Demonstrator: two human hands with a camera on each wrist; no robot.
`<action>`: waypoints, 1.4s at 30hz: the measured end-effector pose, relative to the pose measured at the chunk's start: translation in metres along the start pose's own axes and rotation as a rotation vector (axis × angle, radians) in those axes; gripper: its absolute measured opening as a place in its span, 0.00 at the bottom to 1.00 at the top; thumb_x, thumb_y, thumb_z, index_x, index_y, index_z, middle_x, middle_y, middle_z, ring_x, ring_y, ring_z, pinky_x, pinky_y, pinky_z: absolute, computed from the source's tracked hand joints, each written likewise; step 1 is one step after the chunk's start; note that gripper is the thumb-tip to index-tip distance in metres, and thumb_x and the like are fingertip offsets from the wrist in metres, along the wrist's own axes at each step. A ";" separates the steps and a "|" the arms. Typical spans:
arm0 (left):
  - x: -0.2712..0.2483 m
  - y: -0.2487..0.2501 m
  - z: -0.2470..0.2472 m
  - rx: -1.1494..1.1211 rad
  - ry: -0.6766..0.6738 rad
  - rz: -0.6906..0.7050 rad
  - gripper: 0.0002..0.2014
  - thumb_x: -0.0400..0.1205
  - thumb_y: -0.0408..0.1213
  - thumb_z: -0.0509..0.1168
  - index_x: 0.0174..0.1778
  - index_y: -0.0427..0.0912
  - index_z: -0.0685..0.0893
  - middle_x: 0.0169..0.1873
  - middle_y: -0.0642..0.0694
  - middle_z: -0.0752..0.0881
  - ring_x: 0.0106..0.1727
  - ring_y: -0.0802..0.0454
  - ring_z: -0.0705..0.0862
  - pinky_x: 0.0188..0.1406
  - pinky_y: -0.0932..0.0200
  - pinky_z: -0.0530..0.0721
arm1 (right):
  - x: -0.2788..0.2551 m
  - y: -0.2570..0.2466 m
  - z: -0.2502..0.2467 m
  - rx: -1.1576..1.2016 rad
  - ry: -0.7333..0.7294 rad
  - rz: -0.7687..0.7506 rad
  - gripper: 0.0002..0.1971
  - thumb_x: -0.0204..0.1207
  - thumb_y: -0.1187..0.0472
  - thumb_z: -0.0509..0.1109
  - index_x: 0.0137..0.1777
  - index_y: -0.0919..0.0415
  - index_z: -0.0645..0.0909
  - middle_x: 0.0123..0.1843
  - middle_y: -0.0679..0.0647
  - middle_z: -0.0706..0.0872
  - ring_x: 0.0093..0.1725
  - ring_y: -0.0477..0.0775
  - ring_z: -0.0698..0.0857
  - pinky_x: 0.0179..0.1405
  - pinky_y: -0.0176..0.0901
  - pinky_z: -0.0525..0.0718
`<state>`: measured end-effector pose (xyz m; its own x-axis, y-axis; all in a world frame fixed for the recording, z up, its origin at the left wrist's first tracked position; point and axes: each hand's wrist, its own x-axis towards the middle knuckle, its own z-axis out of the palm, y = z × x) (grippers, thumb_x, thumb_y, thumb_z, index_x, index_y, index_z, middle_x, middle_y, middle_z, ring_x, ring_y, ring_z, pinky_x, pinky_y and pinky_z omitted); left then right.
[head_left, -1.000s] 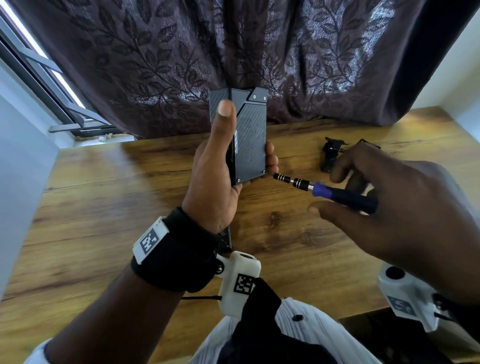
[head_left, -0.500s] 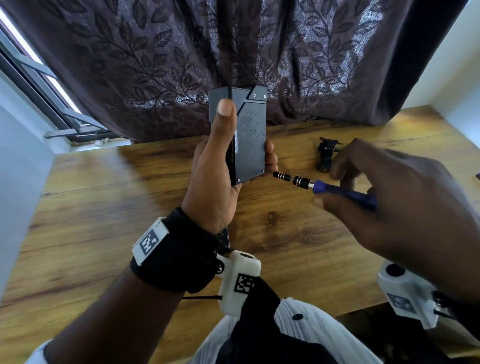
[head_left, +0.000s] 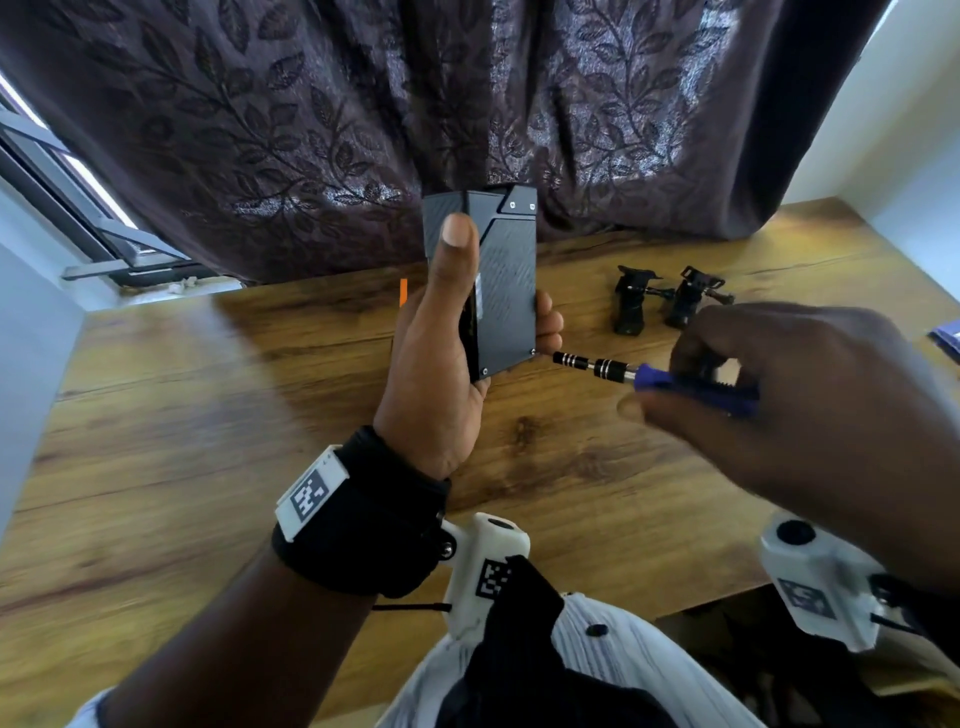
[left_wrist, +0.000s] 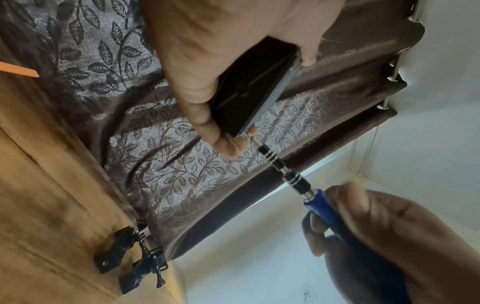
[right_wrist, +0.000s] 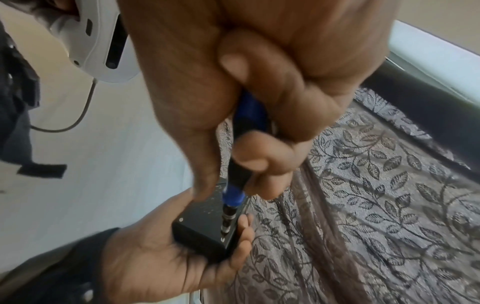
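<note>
Left hand (head_left: 436, 374) grips the black case (head_left: 506, 291) upright, held in the air above the worktop (head_left: 208, 415). The thumb lies up the near edge and the fingers wrap behind, showing at the far edge. Right hand (head_left: 810, 410) is closed round the blue-handled screwdriver (head_left: 613, 370), with thumb and fingertips pinching the handle. The bit tip meets the corner screw (head_left: 533, 352) at the lower right of the case face. Whether it is fully seated in the recess is too small to tell. Step in hand, as judged: turning this corner screw. The shaft seems to come in at a slant to the face, so it should be squared to the screw axis before torque goes on. Press along the shaft first, then roll the handle between the fingertips in short turns. The left grip should brace against that push so the case does not twist. One left fingertip lies just beside the bit, so a slip would land there; that finger is better drawn back along the edge. A neighbouring screw (head_left: 485, 371) sits at the other lower corner. A black mount (head_left: 630, 304) and a twin mount (head_left: 693, 296) lie on the worktop behind, well clear of the work.
</note>
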<state>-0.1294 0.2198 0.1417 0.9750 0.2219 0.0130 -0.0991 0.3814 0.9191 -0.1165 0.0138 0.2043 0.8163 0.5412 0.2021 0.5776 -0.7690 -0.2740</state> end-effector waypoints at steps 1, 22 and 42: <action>0.002 0.000 0.003 -0.007 0.008 0.004 0.29 0.89 0.60 0.53 0.68 0.37 0.80 0.45 0.33 0.86 0.49 0.34 0.87 0.58 0.30 0.88 | -0.001 0.004 0.003 -0.003 -0.027 -0.005 0.17 0.69 0.38 0.76 0.38 0.50 0.80 0.34 0.44 0.82 0.30 0.46 0.79 0.31 0.31 0.72; 0.022 -0.002 0.038 0.065 0.040 0.072 0.25 0.90 0.58 0.51 0.58 0.40 0.84 0.44 0.34 0.86 0.45 0.38 0.85 0.53 0.37 0.87 | 0.015 0.043 -0.013 0.130 0.087 0.020 0.11 0.71 0.43 0.77 0.36 0.48 0.83 0.30 0.43 0.82 0.29 0.44 0.80 0.29 0.42 0.79; 0.043 0.000 0.037 0.078 0.076 0.086 0.26 0.91 0.58 0.51 0.61 0.38 0.83 0.44 0.33 0.85 0.45 0.39 0.84 0.51 0.40 0.87 | 0.039 0.054 0.002 0.190 0.066 0.009 0.21 0.76 0.32 0.68 0.34 0.48 0.81 0.26 0.42 0.81 0.26 0.37 0.78 0.27 0.32 0.70</action>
<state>-0.0798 0.1966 0.1566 0.9454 0.3192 0.0660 -0.1630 0.2876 0.9438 -0.0532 -0.0061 0.1955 0.8227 0.5064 0.2582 0.5664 -0.6924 -0.4469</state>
